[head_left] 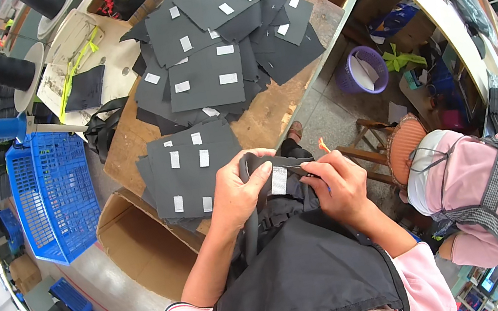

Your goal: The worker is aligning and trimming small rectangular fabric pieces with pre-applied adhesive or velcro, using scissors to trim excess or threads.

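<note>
My left hand (pixel 235 191) is closed on a folded dark grey fabric piece (pixel 264 203), its thumb pressing beside a white label (pixel 279 180). Just right of the label, my right hand (pixel 339 185) pinches a slim dark pointed tool (pixel 293 166), whose tip reaches toward the fabric. An orange end (pixel 323 145) sticks up past the right fingers; whether it belongs to the tool I cannot tell. Beyond my left hand lies a small stack of dark grey panels (pixel 192 172) with white labels. Farther off, a large loose pile of similar panels (pixel 208 73) covers much of the wooden table (pixel 127 147).
An open cardboard box (pixel 144 240) stands below the table's left edge, with a blue plastic crate (pixel 55 196) beyond it. At the far left is a sewing machine (pixel 89 44) with black thread cones. A purple basket (pixel 361 71), a stool (pixel 406 141) and a person in pink (pixel 481 188) are at right.
</note>
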`<state>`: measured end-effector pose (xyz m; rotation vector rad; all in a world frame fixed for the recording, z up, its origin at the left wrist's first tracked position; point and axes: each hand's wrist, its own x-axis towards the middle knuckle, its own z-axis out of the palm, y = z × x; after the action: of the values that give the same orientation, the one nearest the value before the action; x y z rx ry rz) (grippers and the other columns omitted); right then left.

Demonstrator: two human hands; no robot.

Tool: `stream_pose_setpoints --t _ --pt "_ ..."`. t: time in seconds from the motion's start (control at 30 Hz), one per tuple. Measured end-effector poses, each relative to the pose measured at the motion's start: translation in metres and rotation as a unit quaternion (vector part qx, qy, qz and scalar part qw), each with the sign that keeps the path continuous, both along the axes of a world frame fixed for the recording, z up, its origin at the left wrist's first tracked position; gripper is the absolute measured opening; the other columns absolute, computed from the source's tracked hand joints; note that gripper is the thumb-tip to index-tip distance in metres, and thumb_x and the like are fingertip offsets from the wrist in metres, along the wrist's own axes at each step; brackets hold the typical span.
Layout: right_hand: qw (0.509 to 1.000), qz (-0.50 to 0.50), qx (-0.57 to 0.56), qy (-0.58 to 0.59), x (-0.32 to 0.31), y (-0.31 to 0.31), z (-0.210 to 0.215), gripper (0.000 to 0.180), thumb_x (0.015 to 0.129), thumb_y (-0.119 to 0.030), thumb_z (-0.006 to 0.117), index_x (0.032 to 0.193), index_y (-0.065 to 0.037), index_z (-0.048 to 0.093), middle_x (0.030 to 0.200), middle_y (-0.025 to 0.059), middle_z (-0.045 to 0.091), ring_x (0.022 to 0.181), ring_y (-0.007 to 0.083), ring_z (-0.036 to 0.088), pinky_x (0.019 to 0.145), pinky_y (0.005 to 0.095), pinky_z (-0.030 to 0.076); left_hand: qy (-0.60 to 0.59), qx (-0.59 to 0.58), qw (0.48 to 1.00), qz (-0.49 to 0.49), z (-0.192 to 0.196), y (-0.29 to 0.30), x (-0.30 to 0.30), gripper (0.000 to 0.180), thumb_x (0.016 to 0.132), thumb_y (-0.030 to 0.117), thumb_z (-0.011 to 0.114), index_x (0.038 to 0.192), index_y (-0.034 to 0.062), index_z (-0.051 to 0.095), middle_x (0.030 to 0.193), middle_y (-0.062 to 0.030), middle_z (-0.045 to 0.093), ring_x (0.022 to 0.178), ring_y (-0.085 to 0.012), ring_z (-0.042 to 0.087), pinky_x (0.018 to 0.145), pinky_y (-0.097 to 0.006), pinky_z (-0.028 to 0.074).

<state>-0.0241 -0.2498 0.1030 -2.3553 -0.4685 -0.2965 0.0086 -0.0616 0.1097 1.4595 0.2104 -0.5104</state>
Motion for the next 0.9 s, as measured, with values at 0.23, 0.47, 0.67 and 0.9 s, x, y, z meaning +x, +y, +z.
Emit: stream_pose_setpoints --t 0.23,0.47,0.67,0.9 --pt "1.000 0.012 0.001 0.006 -0.001 -0.001 0.004 0.029 0.063 -0.007 0.074 0.090 -0.005 0.062 0.074 0.0084 0.055 0.061 0.0244 0.055 0.054 0.0325 0.046 0.007 0.017 1.000 -0.013 0.005 -0.002 0.001 0.018 0.085 0.006 0.056 0.101 -0.0003 0.062 0.075 0.0013 0.059 0.068 -0.0033 0.051 0.063 -0.019 0.042" --pt "0.999 0.034 -0.019 -0.008 -0.001 -0.002 0.005 0.027 0.064 -0.007 0.073 0.088 -0.004 0.062 0.074 0.0084 0.055 0.059 0.0241 0.054 0.051 0.0319 0.043 0.025 0.003 1.000 -0.018 0.007 -0.001 0.001 0.020 0.085 0.005 0.056 0.103 -0.0004 0.062 0.077 0.0008 0.060 0.069 -0.0037 0.051 0.064 -0.019 0.042" --pt "0.991 -0.056 0.115 0.046 -0.003 0.002 -0.004 0.028 0.064 -0.001 0.072 0.090 -0.005 0.062 0.075 0.0095 0.055 0.062 0.0247 0.058 0.052 0.0327 0.047 0.016 0.006 1.000 -0.014 0.004 0.000 0.002 0.021 0.084 0.005 0.057 0.104 -0.0004 0.061 0.079 0.0000 0.061 0.071 -0.0038 0.053 0.065 -0.020 0.044" --pt "0.999 0.002 0.039 0.003 0.002 0.009 -0.005 0.028 0.067 -0.002 0.073 0.092 -0.004 0.060 0.078 0.0107 0.055 0.062 0.0229 0.056 0.051 0.0317 0.045 0.009 0.002 1.000 -0.001 0.007 0.001 0.004 0.021 0.083 0.004 0.057 0.103 0.0005 0.062 0.082 -0.0015 0.062 0.074 -0.0045 0.054 0.067 -0.019 0.044"
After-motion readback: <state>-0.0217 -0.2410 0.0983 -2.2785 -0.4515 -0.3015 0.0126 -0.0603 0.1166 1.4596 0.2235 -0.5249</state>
